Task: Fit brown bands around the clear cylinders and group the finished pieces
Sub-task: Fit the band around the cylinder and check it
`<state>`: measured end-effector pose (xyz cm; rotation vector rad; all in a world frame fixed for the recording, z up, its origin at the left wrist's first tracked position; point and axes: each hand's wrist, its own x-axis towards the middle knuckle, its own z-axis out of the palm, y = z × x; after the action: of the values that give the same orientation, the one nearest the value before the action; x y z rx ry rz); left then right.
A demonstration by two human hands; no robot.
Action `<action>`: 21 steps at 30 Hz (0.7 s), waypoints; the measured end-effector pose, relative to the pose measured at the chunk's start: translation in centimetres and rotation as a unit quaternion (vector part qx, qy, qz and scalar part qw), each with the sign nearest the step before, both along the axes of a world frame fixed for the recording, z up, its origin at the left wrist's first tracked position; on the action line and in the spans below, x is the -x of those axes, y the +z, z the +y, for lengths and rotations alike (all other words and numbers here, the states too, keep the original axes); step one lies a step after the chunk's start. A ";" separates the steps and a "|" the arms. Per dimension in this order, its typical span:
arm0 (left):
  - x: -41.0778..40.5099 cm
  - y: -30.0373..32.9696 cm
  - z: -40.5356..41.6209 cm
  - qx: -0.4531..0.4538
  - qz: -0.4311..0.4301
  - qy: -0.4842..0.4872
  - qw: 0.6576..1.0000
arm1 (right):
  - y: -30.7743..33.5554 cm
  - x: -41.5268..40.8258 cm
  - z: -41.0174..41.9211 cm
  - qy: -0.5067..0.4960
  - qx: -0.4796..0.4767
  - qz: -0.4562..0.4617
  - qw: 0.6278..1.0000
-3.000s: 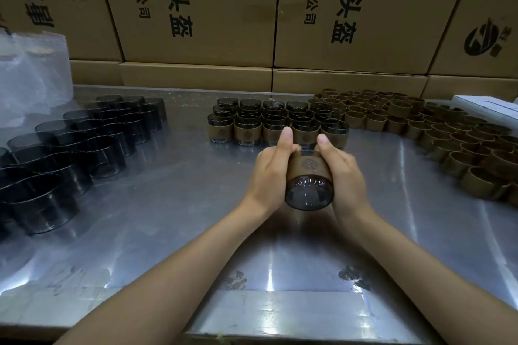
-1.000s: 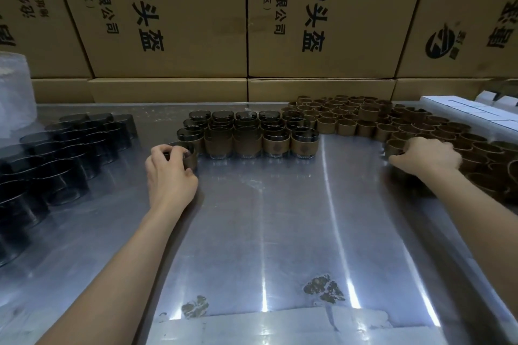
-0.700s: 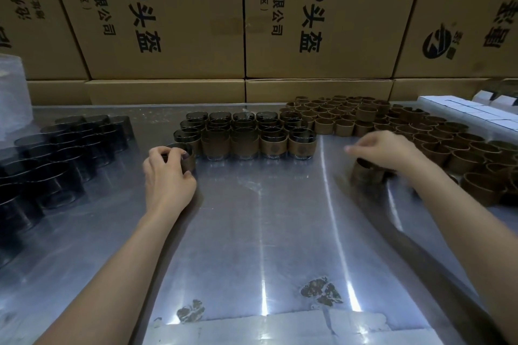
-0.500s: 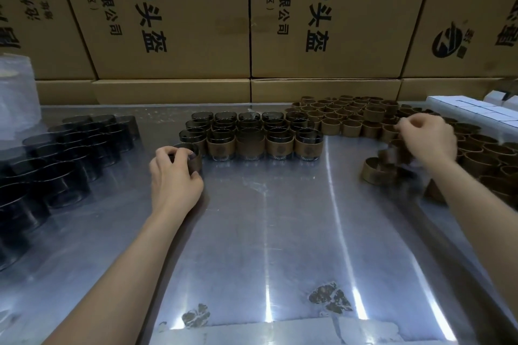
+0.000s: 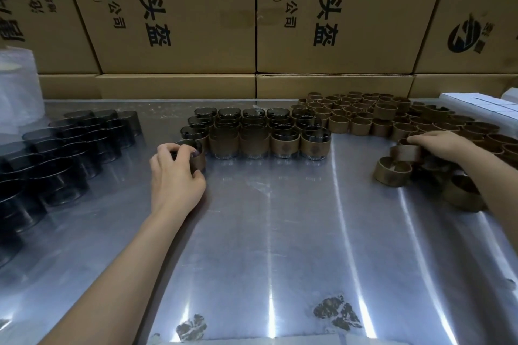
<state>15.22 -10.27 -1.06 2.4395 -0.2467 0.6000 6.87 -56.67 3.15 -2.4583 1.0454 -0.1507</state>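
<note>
The left hand (image 5: 176, 176) is curled round a finished piece, a smoky clear cylinder wearing a brown paper band (image 5: 193, 155), which stands upright on the brushed-metal bench (image 5: 266, 232). It sits at the near left corner of the block of finished banded cylinders (image 5: 258, 134), just beside the end of the front row. In my judgement the hand is seating it there so the group stays in tidy rows and a count is easy.

The right hand (image 5: 440, 144) reaches into the spread of loose brown bands (image 5: 392, 120) at the right and pinches one brown ring (image 5: 406, 151) by its upper rim between fingertips and thumb. That ring stands among its neighbours; whether it has left the bench I cannot tell. Drawing a band while the other hand parks the finished piece appears to save a motion.

The bare dark-tinted clear cylinders (image 5: 70, 143) stand packed together at the left, well apart from the bands, with the finished block between the two stocks.

The held piece shows a clear glassy rim above the band and brown wrap covering its lower wall. The finished pieces nearest it match, some with a dark emblem on the band. Stacked brown cardboard cartons (image 5: 252, 22) with printed characters back the bench.
</note>
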 end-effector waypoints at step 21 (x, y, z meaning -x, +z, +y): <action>0.1 0.1 -0.1 0.004 0.010 -0.004 1.000 | 1.7 -1.8 5.8 0.132 0.096 -0.115 0.980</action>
<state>15.09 -10.34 -0.98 2.4341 -0.2445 0.5717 8.69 -50.83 4.80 -2.6447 0.6259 -0.4559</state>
